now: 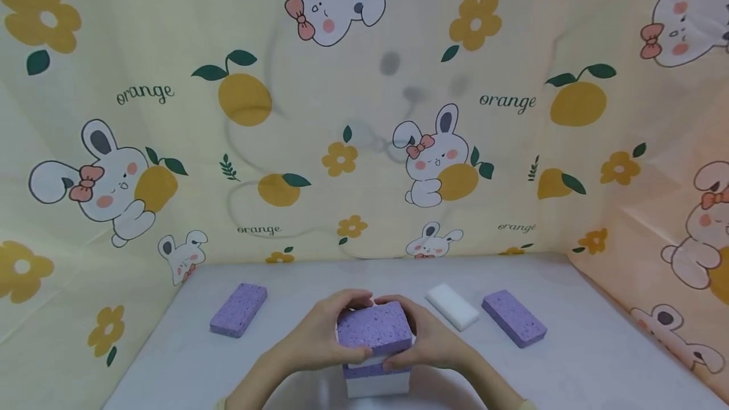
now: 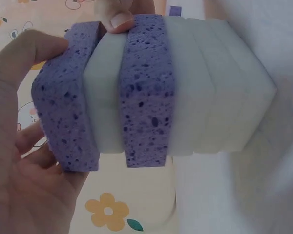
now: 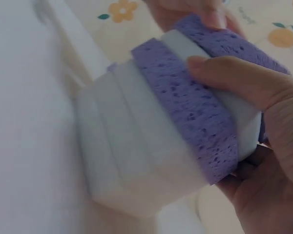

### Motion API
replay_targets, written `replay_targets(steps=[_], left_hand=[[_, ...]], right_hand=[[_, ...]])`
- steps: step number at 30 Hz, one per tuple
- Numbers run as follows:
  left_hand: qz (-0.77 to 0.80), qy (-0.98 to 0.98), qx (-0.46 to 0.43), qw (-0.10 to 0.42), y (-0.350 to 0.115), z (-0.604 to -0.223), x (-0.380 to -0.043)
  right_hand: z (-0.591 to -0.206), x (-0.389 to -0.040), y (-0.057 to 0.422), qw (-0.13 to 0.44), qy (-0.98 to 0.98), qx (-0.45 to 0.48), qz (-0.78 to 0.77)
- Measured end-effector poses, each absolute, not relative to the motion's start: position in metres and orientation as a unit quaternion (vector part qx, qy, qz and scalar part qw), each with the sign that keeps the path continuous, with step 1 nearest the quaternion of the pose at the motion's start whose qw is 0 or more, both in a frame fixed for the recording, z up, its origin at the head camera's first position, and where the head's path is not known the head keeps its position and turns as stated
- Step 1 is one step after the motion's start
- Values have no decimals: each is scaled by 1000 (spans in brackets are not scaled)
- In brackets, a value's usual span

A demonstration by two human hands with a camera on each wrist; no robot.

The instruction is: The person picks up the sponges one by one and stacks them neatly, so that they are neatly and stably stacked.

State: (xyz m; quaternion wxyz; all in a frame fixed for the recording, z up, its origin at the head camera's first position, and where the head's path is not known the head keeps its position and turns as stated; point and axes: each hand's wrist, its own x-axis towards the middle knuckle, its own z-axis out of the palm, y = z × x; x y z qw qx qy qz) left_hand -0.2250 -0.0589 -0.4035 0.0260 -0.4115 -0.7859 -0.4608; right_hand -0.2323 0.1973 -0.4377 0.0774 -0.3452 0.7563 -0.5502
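Several sponges stand stacked in front of me. On top is a purple sponge (image 1: 376, 326), slightly tilted, which my left hand (image 1: 319, 334) grips with the thumb at its near edge and fingers curled behind. Below it lies a white sponge (image 2: 105, 92), then a second purple sponge (image 2: 146, 92), then several white sponges (image 1: 378, 386) at the bottom. My right hand (image 1: 438, 337) holds the stack from the right. Its thumb (image 3: 234, 78) lies across the upper white sponge, the tip at the lower purple one, and its fingers curl behind, partly hidden.
On the pale tabletop (image 1: 171, 359) a purple sponge (image 1: 239, 310) lies at the left. To the right lie a white sponge (image 1: 452, 306) and another purple sponge (image 1: 514, 318). A cream curtain (image 1: 364, 81) printed with rabbits and oranges surrounds the back and sides.
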Motion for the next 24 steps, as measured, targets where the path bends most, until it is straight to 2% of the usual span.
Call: replay_targets(steps=[7, 24], left_hand=[[-467, -803, -366, 61, -66, -413, -218], [-557, -760, -333, -16, -67, -431, -218]], right_hand=[[-437, -226, 199, 62, 769, -334, -542], [-437, -221, 203, 53, 788, -319, -524]])
